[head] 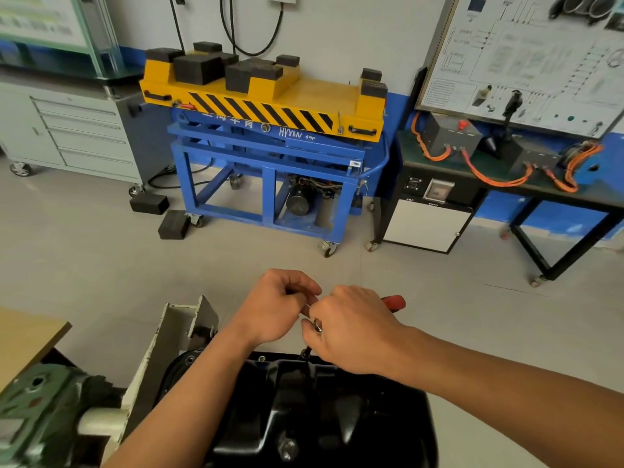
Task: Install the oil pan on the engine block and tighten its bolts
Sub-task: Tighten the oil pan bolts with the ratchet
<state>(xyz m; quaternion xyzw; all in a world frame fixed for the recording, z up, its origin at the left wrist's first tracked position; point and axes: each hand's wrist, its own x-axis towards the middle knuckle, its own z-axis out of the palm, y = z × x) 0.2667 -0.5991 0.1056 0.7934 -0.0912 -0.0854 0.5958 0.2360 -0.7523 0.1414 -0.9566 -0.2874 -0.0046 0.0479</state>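
The black oil pan [324, 420] lies on the engine at the bottom centre, its rim toward the far edge. My right hand [351, 329] grips a ratchet wrench with a red handle [395, 302]; its black socket stem [306, 353] drops to a bolt on the pan's far rim. A second bolt [261, 358] shows on the rim to the left. My left hand [277, 305] is curled just left of the right hand, its fingertips pinching the tool's head. The wrench head itself is hidden between the two hands.
The engine stand's cream bracket [175, 339] and green gearbox [37, 403] sit at the lower left. A blue and yellow lift cart [270, 136] stands ahead, two black blocks [158, 214] on the floor beside it. A grey drawer cabinet [84, 136] is left, a training board bench [506, 157] right.
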